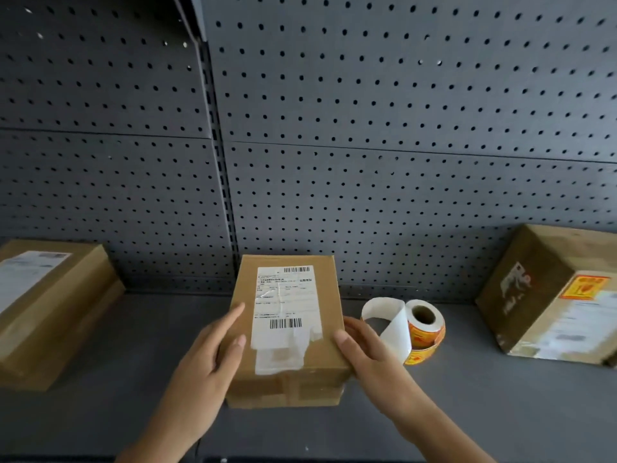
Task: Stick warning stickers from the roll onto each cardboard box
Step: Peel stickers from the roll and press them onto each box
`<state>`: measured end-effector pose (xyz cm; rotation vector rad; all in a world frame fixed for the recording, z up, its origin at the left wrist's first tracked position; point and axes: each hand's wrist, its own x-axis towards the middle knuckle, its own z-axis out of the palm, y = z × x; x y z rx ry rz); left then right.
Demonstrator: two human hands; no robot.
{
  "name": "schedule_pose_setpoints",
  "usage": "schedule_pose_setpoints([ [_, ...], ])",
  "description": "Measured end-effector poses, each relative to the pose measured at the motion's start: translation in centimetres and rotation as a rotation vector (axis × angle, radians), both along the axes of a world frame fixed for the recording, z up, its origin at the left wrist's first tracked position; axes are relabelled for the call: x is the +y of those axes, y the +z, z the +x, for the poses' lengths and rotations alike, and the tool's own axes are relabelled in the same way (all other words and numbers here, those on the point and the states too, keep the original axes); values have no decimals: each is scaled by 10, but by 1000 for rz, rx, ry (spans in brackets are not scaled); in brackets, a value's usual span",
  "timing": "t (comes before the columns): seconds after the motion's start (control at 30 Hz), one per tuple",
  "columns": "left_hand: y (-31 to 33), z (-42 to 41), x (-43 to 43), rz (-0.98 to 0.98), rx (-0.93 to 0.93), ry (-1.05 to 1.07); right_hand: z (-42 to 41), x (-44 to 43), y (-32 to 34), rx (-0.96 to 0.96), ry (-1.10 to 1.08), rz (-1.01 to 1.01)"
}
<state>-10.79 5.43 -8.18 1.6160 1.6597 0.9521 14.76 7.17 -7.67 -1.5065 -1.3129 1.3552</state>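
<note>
Head view. Middle cardboard box (290, 385) lies flat on the grey shelf (467, 396), closed and taped, contents hidden; a white shipping label (287, 302) with two barcodes covers most of its top. Left hand (207, 359) rests on the box's left edge, forefinger and thumb straight and laid flat on the top face. Right hand (370, 355) clasps the right edge, thumb over the top, fingers bent against the side wall. Sticker roll (422, 325), orange warning stickers on a cardboard core, stands on the shelf just beside the right hand, and a loose tail of white backing (387, 319) curls from it towards the box. Left cardboard box (50, 315), closed and labelled, lies well apart at the left. Right cardboard box (534, 279), closed and tilted, bears an orange warning sticker (584, 287) above its label. Perforated back panel (367, 128) rises behind the shelf.
</note>
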Motion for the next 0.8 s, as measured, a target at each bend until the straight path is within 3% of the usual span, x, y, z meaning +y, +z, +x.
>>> schedule_pose_setpoints([
  [0.07, 1, 3, 0, -4, 16, 2, 21, 0, 0, -134, -91, 161],
  [0.13, 1, 5, -1, 9, 61, 11, 50, 1, 0, -393, -190, 299],
  [0.23, 1, 8, -4, 94, 146, 66, 82, 4, -18, -909, -94, 261],
  [0.33, 2, 10, -9, 237, 190, 132, 85, 11, -36, -1101, 39, 244],
  [0.43, 8, 15, -11, 356, 176, 195, 83, 20, -33, -1082, -10, 309],
  [0.57, 35, 31, -16, 534, 97, 199, 88, 26, -7, -843, -126, 476],
  [0.67, 57, 52, -11, 583, 54, 87, 88, 24, 37, -672, -96, 678],
  [0.8, 78, 92, 11, 463, 117, -177, 83, 16, 93, -358, -90, 680],
])
